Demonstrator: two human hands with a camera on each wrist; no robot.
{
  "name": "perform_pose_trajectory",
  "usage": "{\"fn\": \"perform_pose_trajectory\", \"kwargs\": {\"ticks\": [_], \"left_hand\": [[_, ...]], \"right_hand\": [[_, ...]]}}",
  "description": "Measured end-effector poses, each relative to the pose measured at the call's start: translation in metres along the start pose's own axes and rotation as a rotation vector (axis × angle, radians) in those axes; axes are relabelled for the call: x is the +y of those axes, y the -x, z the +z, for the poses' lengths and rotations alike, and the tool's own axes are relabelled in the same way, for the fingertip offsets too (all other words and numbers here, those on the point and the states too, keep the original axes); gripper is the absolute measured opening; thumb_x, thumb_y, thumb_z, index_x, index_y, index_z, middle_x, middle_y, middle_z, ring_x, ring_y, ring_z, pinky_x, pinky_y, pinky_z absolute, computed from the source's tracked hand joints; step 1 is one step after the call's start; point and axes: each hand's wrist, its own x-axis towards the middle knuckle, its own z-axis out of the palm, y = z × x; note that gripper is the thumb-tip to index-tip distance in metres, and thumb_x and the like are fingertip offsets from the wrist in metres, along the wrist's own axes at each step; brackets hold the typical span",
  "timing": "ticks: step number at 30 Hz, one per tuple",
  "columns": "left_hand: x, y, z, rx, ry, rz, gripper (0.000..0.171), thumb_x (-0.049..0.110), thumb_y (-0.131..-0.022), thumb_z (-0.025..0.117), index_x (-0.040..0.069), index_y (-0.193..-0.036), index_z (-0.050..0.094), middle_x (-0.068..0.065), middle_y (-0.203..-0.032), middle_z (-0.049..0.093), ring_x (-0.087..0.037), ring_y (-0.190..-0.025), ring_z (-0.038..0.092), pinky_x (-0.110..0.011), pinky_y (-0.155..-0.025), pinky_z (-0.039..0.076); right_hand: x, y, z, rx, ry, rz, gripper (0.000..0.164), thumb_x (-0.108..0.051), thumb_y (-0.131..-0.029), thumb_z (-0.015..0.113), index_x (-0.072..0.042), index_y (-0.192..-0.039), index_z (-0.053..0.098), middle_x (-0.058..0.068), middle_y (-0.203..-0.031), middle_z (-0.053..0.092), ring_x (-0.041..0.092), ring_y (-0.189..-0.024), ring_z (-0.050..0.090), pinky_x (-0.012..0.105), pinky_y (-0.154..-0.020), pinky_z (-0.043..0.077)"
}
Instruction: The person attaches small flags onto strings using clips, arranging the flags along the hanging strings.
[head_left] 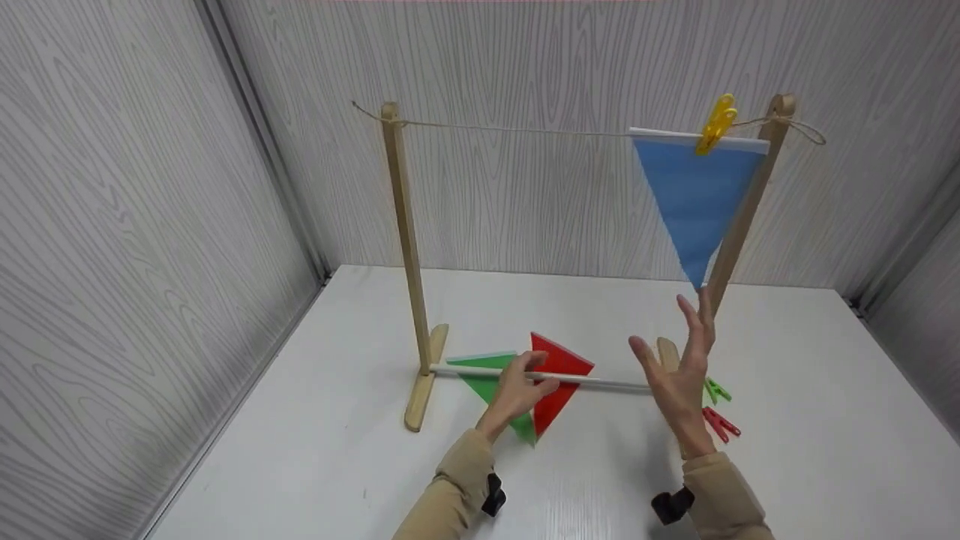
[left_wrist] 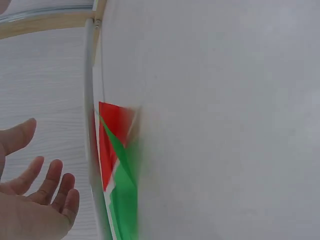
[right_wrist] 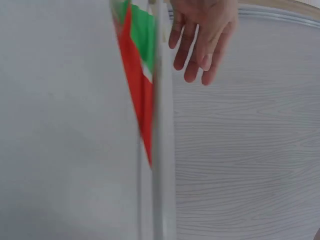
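Note:
My left hand [head_left: 517, 386] hovers over the white rod [head_left: 615, 382], fingers loosely bent. In the left wrist view nothing is between its fingers, apart from the rod and flags. Below it lie a green pennant [head_left: 480, 364] and a red pennant [head_left: 551, 409], partly overlapping. My right hand [head_left: 679, 382] is raised with spread fingers and holds nothing. Its fingertips reach the lower tip of a blue pennant [head_left: 697, 195] in the head view; whether they touch, I cannot tell. A yellow clothespin [head_left: 716, 124] clips the blue pennant to the string [head_left: 525, 130].
The string is tied between a left wooden post [head_left: 405, 225] and a right wooden post [head_left: 746, 217], joined low down by the rod. A green clothespin [head_left: 716, 391] and a red clothespin [head_left: 721, 424] lie on the white table [head_left: 315, 420], right of the right hand.

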Motion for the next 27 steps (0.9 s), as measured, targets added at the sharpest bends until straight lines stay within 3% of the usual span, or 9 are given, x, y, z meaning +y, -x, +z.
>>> {"fn": "perform_pose_trajectory", "kwargs": {"ticks": [3, 6, 12, 15, 20, 27], "left_hand": [[-0.006, 0.004, 0.000, -0.026, -0.073, -0.020, 0.051, 0.013, -0.093, 0.071, 0.006, -0.140, 0.052, -0.016, -0.142, 0.056, -0.033, -0.133, 0.052, -0.047, -0.112, 0.047], [-0.010, 0.008, -0.001, -0.045, -0.110, -0.031, 0.049, 0.011, -0.092, 0.071, 0.007, -0.139, 0.054, -0.014, -0.142, 0.056, -0.032, -0.134, 0.050, -0.050, -0.115, 0.043], [-0.013, 0.014, -0.002, -0.096, -0.144, -0.039, 0.052, 0.010, -0.090, 0.073, 0.010, -0.139, 0.054, -0.010, -0.143, 0.054, -0.030, -0.135, 0.048, -0.050, -0.114, 0.043], [-0.015, 0.015, -0.003, -0.114, -0.165, -0.029, 0.054, 0.009, -0.089, 0.073, 0.008, -0.139, 0.054, -0.012, -0.144, 0.054, -0.030, -0.135, 0.047, -0.051, -0.114, 0.044], [-0.017, 0.017, -0.004, -0.151, -0.180, 0.020, 0.052, 0.004, -0.089, 0.072, 0.003, -0.138, 0.055, -0.017, -0.144, 0.053, -0.034, -0.136, 0.047, -0.054, -0.116, 0.039], [-0.018, 0.018, -0.006, -0.205, -0.192, 0.005, 0.050, 0.004, -0.090, 0.071, 0.005, -0.137, 0.056, -0.016, -0.143, 0.053, -0.033, -0.136, 0.046, -0.055, -0.117, 0.038]], "right_hand": [[0.017, 0.019, 0.004, -0.013, 0.031, 0.059, 0.077, 0.008, -0.081, 0.073, 0.000, -0.149, 0.040, 0.016, -0.167, 0.020, 0.028, -0.156, 0.017, 0.048, -0.127, 0.016], [0.034, 0.032, 0.007, -0.075, 0.054, 0.128, 0.073, 0.004, -0.084, 0.075, -0.004, -0.149, 0.042, 0.013, -0.164, 0.031, 0.023, -0.151, 0.029, 0.037, -0.119, 0.031], [0.045, 0.049, 0.005, -0.316, 0.004, 0.426, 0.059, -0.010, -0.095, 0.069, -0.003, -0.147, 0.043, 0.017, -0.157, 0.042, 0.034, -0.147, 0.037, 0.052, -0.120, 0.035], [0.050, 0.054, 0.007, -0.386, -0.024, 0.541, 0.055, -0.010, -0.097, 0.067, 0.000, -0.146, 0.044, 0.020, -0.151, 0.049, 0.036, -0.143, 0.044, 0.043, -0.117, 0.042], [0.057, 0.058, 0.012, -0.450, -0.032, 0.612, 0.044, -0.011, -0.096, 0.068, 0.001, -0.136, 0.055, 0.019, -0.138, 0.062, 0.033, -0.128, 0.058, 0.017, -0.098, 0.048], [0.064, 0.061, 0.011, -0.580, -0.062, 0.673, 0.039, -0.016, -0.096, 0.068, -0.002, -0.132, 0.061, 0.017, -0.136, 0.064, 0.030, -0.126, 0.061, 0.030, -0.105, 0.051]]}}
